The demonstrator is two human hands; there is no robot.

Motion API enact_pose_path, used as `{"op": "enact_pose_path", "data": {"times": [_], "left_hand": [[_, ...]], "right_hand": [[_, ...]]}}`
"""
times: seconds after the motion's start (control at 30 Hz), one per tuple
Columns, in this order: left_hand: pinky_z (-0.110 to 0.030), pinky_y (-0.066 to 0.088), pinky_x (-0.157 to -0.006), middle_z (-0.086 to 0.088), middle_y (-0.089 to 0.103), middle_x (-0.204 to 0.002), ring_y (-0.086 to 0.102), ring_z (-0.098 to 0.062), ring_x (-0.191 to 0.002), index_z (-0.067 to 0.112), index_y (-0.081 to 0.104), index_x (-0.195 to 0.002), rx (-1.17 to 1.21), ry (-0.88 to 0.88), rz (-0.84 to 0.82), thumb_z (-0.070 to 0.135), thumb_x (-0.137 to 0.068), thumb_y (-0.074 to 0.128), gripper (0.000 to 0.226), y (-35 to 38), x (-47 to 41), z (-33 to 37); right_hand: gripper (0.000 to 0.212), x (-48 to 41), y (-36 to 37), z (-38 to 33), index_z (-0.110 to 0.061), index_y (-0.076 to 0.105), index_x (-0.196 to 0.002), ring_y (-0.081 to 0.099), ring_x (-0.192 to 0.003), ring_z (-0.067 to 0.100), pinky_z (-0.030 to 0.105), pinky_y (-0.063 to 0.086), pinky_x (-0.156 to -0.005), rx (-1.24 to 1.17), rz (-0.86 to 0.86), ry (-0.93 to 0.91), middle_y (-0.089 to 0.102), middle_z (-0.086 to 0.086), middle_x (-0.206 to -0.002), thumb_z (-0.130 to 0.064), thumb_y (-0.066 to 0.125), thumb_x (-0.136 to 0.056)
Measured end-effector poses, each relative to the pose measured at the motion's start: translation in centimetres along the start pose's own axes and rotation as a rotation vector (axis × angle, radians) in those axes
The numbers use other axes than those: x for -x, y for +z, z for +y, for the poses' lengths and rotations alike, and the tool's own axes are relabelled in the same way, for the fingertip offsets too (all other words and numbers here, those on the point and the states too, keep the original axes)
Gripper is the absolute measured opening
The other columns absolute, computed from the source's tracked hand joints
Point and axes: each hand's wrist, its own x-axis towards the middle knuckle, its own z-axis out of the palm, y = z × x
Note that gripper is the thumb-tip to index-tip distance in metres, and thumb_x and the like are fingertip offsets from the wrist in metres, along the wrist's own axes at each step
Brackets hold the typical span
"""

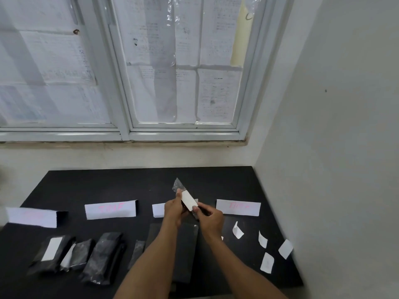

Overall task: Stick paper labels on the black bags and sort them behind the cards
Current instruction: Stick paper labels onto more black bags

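**Clerk:** Item one, the held bag [178, 184]: where is it, and in what grip?

**Keeper:** Raised above the table [216, 182], in front of the third card [158, 210] from the left. The left hand [172, 209] is curled round its upper part. The right hand [210, 219] pinches its lower end, thumb at the bottom edge of the label [189, 200]. Both hands are closed on it, neither spread.

**Clerk:** Handling note for the sticking?

**Keeper:** A judgement: the film looks thin and crinkly, so pull it taut between the hands. Smooth the label from one end to the other with a thumb, corners last. A slack bag would likely wrinkle under the paper.

**Clerk:** Materials?

**Keeper:**
- Held bag: glossy dark plastic, crumpled at its top.
- Label: matte white paper, oblong, lying slantwise.
- Loose labels [267, 263]: four small white slips at the right, some curled at an edge.
- Cards [111, 209]: four, of white folded paper, with faint pink lettering too blurred to read.
- Waiting bags [105, 257]: black, creased and shiny, at the left front; one, the labelled bag [53, 253], bears a white strip.
- Table: flat matte black
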Motion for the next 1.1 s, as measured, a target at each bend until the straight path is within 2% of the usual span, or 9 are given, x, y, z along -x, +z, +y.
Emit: {"op": "enact_pose_path", "data": {"times": [0.13, 0.23, 0.4, 0.53, 0.63, 0.77, 0.87, 0.97, 1.1], "left_hand": [[-0.037, 0.055, -0.067, -0.021, 0.065, -0.106, 0.065, -0.031, -0.091, -0.001, 0.059, -0.107, 0.066, -0.026, -0.017, 0.032, -0.1, 0.046, 0.036, -2.9, 0.3, 0.6], [-0.036, 0.055, -0.067, -0.017, 0.066, -0.097, 0.065, -0.027, -0.082, 0.0, 0.059, -0.097, 0.104, -0.028, -0.005, 0.021, -0.101, 0.046, 0.025, -6.2, 0.3, 1.4], [-0.04, 0.057, -0.07, -0.021, 0.063, -0.102, 0.062, -0.033, -0.087, -0.007, 0.054, -0.113, 0.123, -0.034, 0.117, 0.003, -0.099, 0.043, 0.021, -13.5, -0.6, 3.0], [-0.037, 0.053, -0.071, -0.034, 0.064, -0.101, 0.06, -0.029, -0.074, -0.016, 0.061, -0.107, -0.07, -0.036, 0.233, -0.007, -0.088, 0.055, 0.022, -22.4, -2.2, 3.7], [-0.033, 0.057, -0.067, -0.022, 0.067, -0.095, 0.063, -0.029, -0.077, -0.007, 0.066, -0.109, -0.218, 0.004, 0.271, -0.01, -0.086, 0.055, 0.026, -28.5, -2.7, 3.9], [-0.046, 0.052, -0.093, -0.015, 0.069, -0.109, 0.065, -0.032, -0.102, 0.001, 0.067, -0.114, -0.406, 0.026, 0.383, -0.005, -0.082, 0.061, 0.033, -35.8, -5.0, 3.7], [-0.047, 0.052, -0.092, -0.017, 0.069, -0.108, 0.064, -0.034, -0.104, 0.004, 0.067, -0.107, -0.511, 0.033, 0.406, -0.006, -0.079, 0.06, 0.03, -39.1, -6.7, 3.4], [-0.041, 0.052, -0.09, -0.019, 0.068, -0.109, 0.063, -0.034, -0.104, 0.002, 0.065, -0.105, -0.672, 0.043, 0.387, -0.007, -0.08, 0.055, 0.028, -40.0, -6.7, 3.6], [-0.038, 0.05, -0.085, -0.019, 0.067, -0.111, 0.059, -0.035, -0.106, 0.003, 0.065, -0.104, -0.837, 0.058, 0.375, -0.008, -0.076, 0.05, 0.034, -40.2, -6.5, 3.5]], "right_hand": [[0.018, 0.7, 2.2, -0.3, -0.016, 0.075, -0.101, 0.065, -0.085, 0.0, 0.007, 0.049, -0.073, 0.004, -0.034, 0.038, 0.071, -0.013, -0.087, -0.016, 0.07, -0.085], [0.018, 1.5, 5.3, -0.2, -0.017, 0.075, -0.101, 0.065, -0.093, 0.006, 0.021, 0.053, -0.087, -0.004, -0.07, 0.098, 0.073, -0.007, -0.096, -0.013, 0.065, -0.087], [0.018, 4.2, 11.6, -0.9, -0.02, 0.072, -0.093, 0.065, -0.091, 0.011, 0.011, 0.05, -0.068, 0.004, -0.255, 0.153, 0.07, -0.008, -0.09, -0.006, 0.063, -0.087], [0.028, 7.8, 18.9, -1.3, -0.027, 0.068, -0.078, 0.068, -0.08, 0.012, 0.017, 0.053, -0.071, 0.059, -0.449, 0.195, 0.072, -0.003, -0.083, 0.001, 0.068, -0.081], [0.033, 10.6, 24.3, -1.1, -0.028, 0.066, -0.075, 0.066, -0.076, 0.008, 0.015, 0.052, -0.072, 0.086, -0.53, 0.256, 0.071, -0.005, -0.081, 0.004, 0.069, -0.078], [0.026, 14.0, 30.9, -0.7, -0.012, 0.065, -0.098, 0.064, -0.089, 0.012, 0.011, 0.051, -0.072, 0.111, -0.614, 0.361, 0.068, 0.0, -0.092, 0.008, 0.062, -0.082], [0.03, 15.6, 34.7, -0.5, -0.014, 0.059, -0.108, 0.064, -0.096, 0.015, 0.022, 0.055, -0.082, 0.095, -0.658, 0.44, 0.068, 0.006, -0.109, 0.005, 0.062, -0.084], [0.033, 16.7, 36.6, -0.8, -0.016, 0.058, -0.117, 0.06, -0.089, 0.01, 0.01, 0.051, -0.07, 0.166, -0.614, 0.46, 0.062, -0.002, -0.105, 0.001, 0.056, -0.088], [0.037, 17.4, 37.7, 0.0, -0.011, 0.056, -0.122, 0.061, -0.098, 0.016, 0.027, 0.055, -0.085, 0.196, -0.606, 0.463, 0.063, 0.001, -0.11, 0.002, 0.053, -0.086]]}}
